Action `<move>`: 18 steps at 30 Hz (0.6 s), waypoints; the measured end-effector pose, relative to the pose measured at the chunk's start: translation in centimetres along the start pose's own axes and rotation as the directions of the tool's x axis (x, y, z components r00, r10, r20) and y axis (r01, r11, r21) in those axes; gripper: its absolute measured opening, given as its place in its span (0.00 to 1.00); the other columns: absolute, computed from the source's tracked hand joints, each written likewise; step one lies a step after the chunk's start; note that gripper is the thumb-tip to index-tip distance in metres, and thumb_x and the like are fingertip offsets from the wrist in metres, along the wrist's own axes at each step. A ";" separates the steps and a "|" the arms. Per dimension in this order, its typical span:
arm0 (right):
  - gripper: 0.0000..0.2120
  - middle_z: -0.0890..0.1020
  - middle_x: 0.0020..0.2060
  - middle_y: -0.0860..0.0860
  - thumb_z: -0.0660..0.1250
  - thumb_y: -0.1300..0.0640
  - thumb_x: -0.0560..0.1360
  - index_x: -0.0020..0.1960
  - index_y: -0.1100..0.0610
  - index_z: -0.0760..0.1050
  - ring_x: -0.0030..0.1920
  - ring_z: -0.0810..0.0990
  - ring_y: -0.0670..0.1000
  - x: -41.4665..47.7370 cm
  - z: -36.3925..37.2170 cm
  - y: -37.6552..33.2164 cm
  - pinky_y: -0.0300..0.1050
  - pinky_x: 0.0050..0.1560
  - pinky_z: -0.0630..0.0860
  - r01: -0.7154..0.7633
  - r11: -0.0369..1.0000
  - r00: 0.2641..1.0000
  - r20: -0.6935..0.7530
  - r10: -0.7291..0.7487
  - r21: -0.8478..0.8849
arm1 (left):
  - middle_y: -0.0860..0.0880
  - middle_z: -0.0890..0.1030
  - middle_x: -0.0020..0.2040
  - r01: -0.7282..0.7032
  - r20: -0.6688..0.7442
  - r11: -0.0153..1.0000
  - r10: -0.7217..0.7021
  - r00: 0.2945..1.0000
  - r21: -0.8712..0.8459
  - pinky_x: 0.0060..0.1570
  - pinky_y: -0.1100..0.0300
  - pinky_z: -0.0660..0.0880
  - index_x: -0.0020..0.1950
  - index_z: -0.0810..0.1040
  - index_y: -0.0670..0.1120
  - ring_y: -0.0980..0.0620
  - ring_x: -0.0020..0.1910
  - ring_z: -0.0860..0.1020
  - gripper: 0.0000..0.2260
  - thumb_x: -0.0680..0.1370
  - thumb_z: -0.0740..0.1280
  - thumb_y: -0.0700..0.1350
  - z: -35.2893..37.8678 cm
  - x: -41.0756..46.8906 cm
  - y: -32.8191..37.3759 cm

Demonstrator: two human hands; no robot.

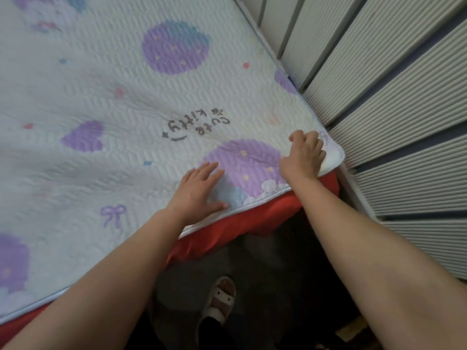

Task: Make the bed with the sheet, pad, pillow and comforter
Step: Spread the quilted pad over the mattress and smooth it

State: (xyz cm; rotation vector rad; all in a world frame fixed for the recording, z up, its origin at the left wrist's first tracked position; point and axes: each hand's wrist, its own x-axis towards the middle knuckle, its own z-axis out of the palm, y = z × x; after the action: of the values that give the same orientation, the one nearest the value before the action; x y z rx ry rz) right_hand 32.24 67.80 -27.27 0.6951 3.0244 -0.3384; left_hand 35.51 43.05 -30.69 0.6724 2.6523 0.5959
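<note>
Pad (pixel 113 84), quilted, purple print, lies over bed, running far left of both hands. Left hand (pixel 199 190) flat on pad near its edge, fingers spread, pressing. Red sheet (pixel 227 228) shows below pad edge, under both wrists. Right hand (pixel 305 152) curled round pad corner, just beside ribbed wall panel (pixel 404 97). Step judged: squaring pad corner. Next move likely calls for drawing corner taut against left-hand anchor, then smoothing.

Soft, even light lies bright on the quilted pad (pixel 101 97), with no glare and only faint shading in its wrinkles. The floor (pixel 316 261) below the pad's edge sinks into deep shadow, almost black. Wide-angle distortion fans the ribbed panels (pixel 379 97) outward at the right edge, and the whole picture is slightly soft, blurrier toward the corners
</note>
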 end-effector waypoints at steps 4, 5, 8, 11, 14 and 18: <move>0.18 0.73 0.55 0.56 0.68 0.63 0.68 0.57 0.56 0.74 0.58 0.71 0.58 -2.2 0.3 -4.7 0.50 0.55 0.66 0.394 0.902 0.888 0.181 -0.423 0.177 | 0.42 0.66 0.73 0.090 -0.064 0.996 -0.090 0.994 0.006 0.68 0.43 0.64 0.72 0.69 0.45 0.41 0.73 0.64 0.33 0.71 0.70 0.58 -1.6 -3.1 -3.1; 0.17 0.74 0.54 0.56 0.69 0.62 0.67 0.56 0.56 0.75 0.57 0.72 0.58 -2.9 0.6 -5.1 0.50 0.55 0.67 0.467 0.859 0.841 0.194 -0.505 0.210 | 0.41 0.69 0.71 0.112 -0.067 0.994 -0.112 0.991 -0.009 0.66 0.42 0.67 0.70 0.71 0.43 0.40 0.71 0.66 0.32 0.70 0.73 0.56 -1.7 -3.6 -3.7; 0.15 0.75 0.51 0.56 0.71 0.60 0.67 0.53 0.56 0.76 0.56 0.73 0.58 -6.4 1.5 -8.8 0.52 0.55 0.68 0.653 0.700 0.646 0.270 -0.714 0.289 | 0.41 0.70 0.70 0.263 -0.107 0.964 -0.267 0.958 -0.044 0.66 0.47 0.67 0.67 0.74 0.43 0.40 0.68 0.69 0.31 0.67 0.77 0.50 -3.1 -8.4 -6.6; 0.17 0.74 0.52 0.54 0.73 0.55 0.67 0.55 0.55 0.75 0.57 0.72 0.57 -9.8 2.7 -11.1 0.51 0.56 0.67 0.753 0.596 0.485 0.376 -0.789 0.279 | 0.44 0.70 0.69 0.359 -0.056 0.932 -0.361 0.931 -0.042 0.65 0.48 0.68 0.65 0.75 0.45 0.42 0.68 0.68 0.33 0.63 0.78 0.54 -3.2 -12.8 -8.8; 0.22 0.73 0.55 0.52 0.73 0.52 0.66 0.58 0.53 0.72 0.58 0.71 0.55 -13.7 4.1 -13.2 0.50 0.55 0.66 0.851 0.477 0.335 0.474 -0.815 0.219 | 0.46 0.72 0.65 0.390 0.024 0.921 -0.389 0.921 -0.028 0.61 0.49 0.71 0.61 0.77 0.46 0.43 0.65 0.70 0.34 0.58 0.76 0.60 -2.9 -17.1 -10.5; 0.25 0.71 0.57 0.53 0.72 0.52 0.67 0.61 0.54 0.68 0.58 0.70 0.55 -17.2 5.4 -14.6 0.50 0.54 0.65 0.921 0.384 0.291 0.537 -0.792 0.068 | 0.49 0.69 0.61 0.392 0.112 0.909 -0.408 0.906 0.138 0.53 0.53 0.72 0.60 0.72 0.49 0.47 0.59 0.69 0.26 0.65 0.75 0.51 -2.5 -20.9 -10.8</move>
State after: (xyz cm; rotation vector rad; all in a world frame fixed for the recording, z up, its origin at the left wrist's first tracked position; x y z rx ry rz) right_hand 41.19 46.44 -28.37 -1.0362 2.4875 -0.0648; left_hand 47.81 22.91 -29.05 0.1710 2.5956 0.2726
